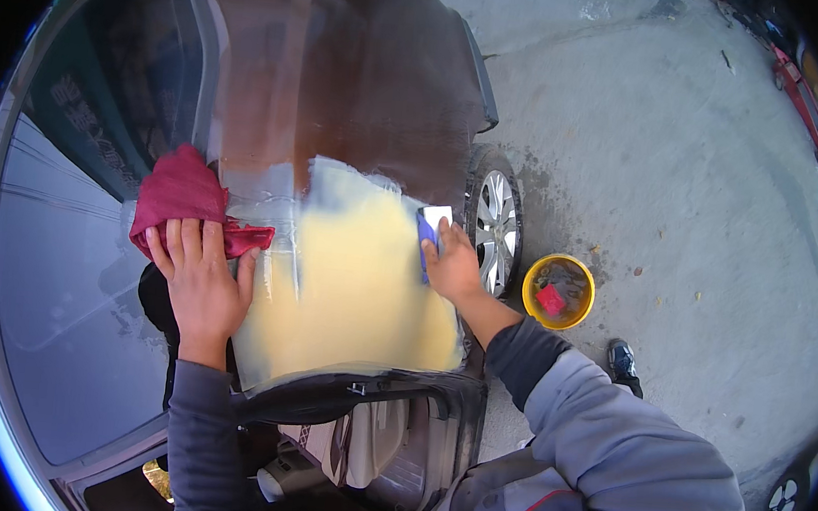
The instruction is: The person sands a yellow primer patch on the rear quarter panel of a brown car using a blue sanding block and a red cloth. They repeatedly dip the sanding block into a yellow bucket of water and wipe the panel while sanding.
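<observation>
My left hand [202, 286] lies on a bunched red cloth [180, 199] at the car's rear pillar beside the window, its fingers over the cloth and holding it to the body. A shiny red corner of it sticks out past my thumb. My right hand [453, 264] grips a blue and white sanding block [439, 217] against the outer edge of the rear side panel, above the wheel. Between my hands spreads a cream-yellow filler patch [353, 280], with greyish feathered edges on the dark brown paint. The block's underside is hidden.
A yellow bucket [527, 295] with murky water and a red piece in it stands on the concrete beside the rear wheel [497, 229]. My shoe [622, 358] is near it. Below the panel is an open door frame [460, 425] with a seat inside. A red floor jack [800, 100] lies far right.
</observation>
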